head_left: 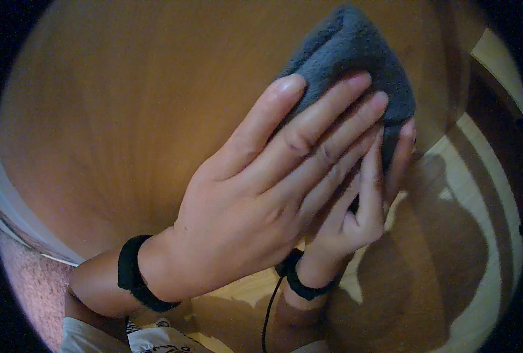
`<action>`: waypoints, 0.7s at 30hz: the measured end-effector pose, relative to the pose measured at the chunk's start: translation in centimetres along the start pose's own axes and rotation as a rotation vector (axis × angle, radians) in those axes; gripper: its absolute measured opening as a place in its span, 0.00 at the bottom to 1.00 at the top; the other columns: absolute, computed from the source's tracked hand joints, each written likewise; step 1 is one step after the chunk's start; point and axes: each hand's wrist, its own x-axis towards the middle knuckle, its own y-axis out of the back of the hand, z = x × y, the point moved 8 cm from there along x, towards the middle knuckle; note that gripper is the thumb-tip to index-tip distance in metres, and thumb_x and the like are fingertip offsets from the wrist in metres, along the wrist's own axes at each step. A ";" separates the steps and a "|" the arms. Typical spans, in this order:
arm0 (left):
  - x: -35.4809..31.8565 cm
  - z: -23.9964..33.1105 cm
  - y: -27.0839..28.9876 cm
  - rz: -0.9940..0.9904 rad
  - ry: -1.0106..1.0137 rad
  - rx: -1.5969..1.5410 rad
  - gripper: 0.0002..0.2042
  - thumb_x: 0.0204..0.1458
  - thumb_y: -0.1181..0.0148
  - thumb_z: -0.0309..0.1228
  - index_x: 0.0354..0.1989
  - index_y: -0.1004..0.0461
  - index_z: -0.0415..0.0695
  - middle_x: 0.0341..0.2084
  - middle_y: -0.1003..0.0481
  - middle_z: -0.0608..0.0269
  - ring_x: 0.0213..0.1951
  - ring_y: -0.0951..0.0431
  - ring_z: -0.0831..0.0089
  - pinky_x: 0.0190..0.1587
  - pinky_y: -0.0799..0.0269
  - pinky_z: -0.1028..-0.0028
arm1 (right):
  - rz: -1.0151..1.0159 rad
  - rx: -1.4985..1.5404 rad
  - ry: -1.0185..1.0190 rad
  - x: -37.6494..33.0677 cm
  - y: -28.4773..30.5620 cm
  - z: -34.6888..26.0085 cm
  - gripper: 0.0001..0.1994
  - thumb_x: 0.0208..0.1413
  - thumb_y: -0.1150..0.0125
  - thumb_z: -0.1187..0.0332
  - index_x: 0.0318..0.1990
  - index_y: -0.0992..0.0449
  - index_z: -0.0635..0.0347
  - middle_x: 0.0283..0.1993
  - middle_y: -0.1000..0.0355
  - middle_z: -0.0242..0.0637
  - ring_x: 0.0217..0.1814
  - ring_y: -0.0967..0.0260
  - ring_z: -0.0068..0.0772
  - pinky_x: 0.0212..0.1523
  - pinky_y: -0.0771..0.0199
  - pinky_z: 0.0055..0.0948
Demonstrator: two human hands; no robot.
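A folded grey cloth [355,56], soft and fuzzy, is held up between my two hands. My left hand [243,206] lies across its near side, fingers long and pressed onto the fabric. Partly hidden behind it, my right hand [355,217] grips the lower right edge of the cloth, its fingers bent around a dark part there. What that dark part is, I cannot make out. Each wrist has a black band, the left one [135,273] broad and the right one [308,285] with a thin black cord hanging from it.
A broad brown wooden surface [114,117] fills the upper left behind the cloth. Lower right is a pale wood surface [479,159] with dark shadows on it. Dark furniture [497,88] stands at the right rim. A pinkish textured patch [29,282] shows at lower left.
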 end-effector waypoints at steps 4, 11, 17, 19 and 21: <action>-7.6 -3.3 0.9 -0.106 -0.079 0.046 0.22 0.52 0.55 0.38 0.58 0.35 0.53 0.61 0.41 0.65 0.64 0.47 0.59 0.64 0.61 0.52 | -0.112 -0.180 0.003 -3.7 -1.3 -7.4 0.11 0.56 0.52 0.71 0.43 0.25 0.58 0.59 0.40 0.56 0.61 0.44 0.65 0.59 0.49 0.59; -9.9 -7.4 3.3 -0.267 -0.102 -0.054 0.23 0.52 0.57 0.34 0.58 0.36 0.49 0.63 0.43 0.69 0.63 0.45 0.75 0.64 0.59 0.67 | -0.131 -0.137 -0.076 -4.3 -3.7 -11.5 0.10 0.58 0.54 0.69 0.37 0.25 0.59 0.56 0.37 0.55 0.62 0.46 0.63 0.59 0.53 0.63; -1.6 -5.6 3.8 -0.089 -0.124 -0.121 0.25 0.47 0.54 0.37 0.57 0.35 0.47 0.63 0.43 0.64 0.65 0.47 0.65 0.65 0.59 0.59 | 0.093 -0.068 -0.111 2.5 -2.2 -7.2 0.11 0.60 0.53 0.68 0.44 0.29 0.66 0.56 0.37 0.56 0.59 0.41 0.55 0.61 0.46 0.52; -0.4 -5.5 4.0 -0.045 -0.110 -0.118 0.25 0.47 0.54 0.37 0.57 0.36 0.47 0.63 0.43 0.64 0.65 0.47 0.66 0.65 0.60 0.60 | 0.151 0.048 -0.228 2.9 -2.3 -6.2 0.15 0.60 0.50 0.67 0.48 0.33 0.71 0.59 0.41 0.59 0.61 0.41 0.51 0.60 0.41 0.45; -0.8 -5.8 4.3 -0.042 -0.124 -0.100 0.25 0.48 0.54 0.37 0.58 0.36 0.47 0.63 0.43 0.65 0.64 0.45 0.67 0.65 0.58 0.61 | 0.127 0.024 -0.164 2.5 -2.4 -7.0 0.15 0.60 0.50 0.66 0.48 0.33 0.70 0.59 0.41 0.58 0.61 0.42 0.52 0.60 0.41 0.45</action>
